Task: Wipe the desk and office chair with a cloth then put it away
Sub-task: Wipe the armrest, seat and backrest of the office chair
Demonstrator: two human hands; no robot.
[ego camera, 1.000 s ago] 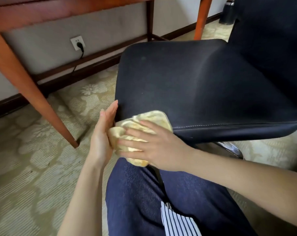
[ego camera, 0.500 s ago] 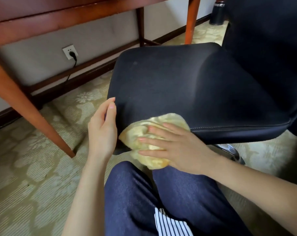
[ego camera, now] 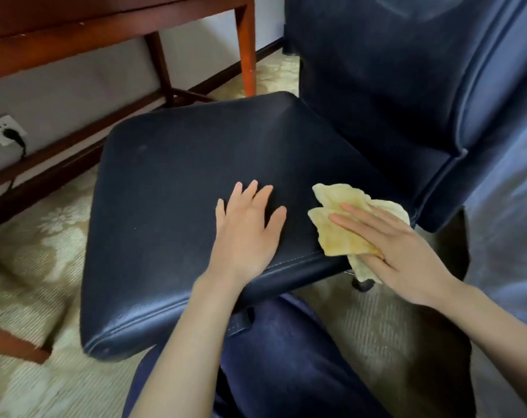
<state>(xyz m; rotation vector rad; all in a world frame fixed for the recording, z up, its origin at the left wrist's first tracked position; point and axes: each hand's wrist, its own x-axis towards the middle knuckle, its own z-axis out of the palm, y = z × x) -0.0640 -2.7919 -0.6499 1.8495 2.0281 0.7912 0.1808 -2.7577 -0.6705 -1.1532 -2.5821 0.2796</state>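
Hands flat: left (ego camera: 245, 233) on chair seat (ego camera: 171, 182), right (ego camera: 398, 248) apparently pressing cloth (ego camera: 340, 233).

place: office/room | cues: wooden desk (ego camera: 75, 34); office chair (ego camera: 376, 101); patterned carpet (ego camera: 30, 387)

Your left hand (ego camera: 246, 233) and right hand (ego camera: 402, 254) are bare, with no gloves, rings or watch. Both forearms (ego camera: 183, 351) are uncovered to the frame edge, so no sleeve shows. Your legs wear dark navy trousers (ego camera: 286, 366) of a finely textured fabric, with a small perforated dark strip near the knee.
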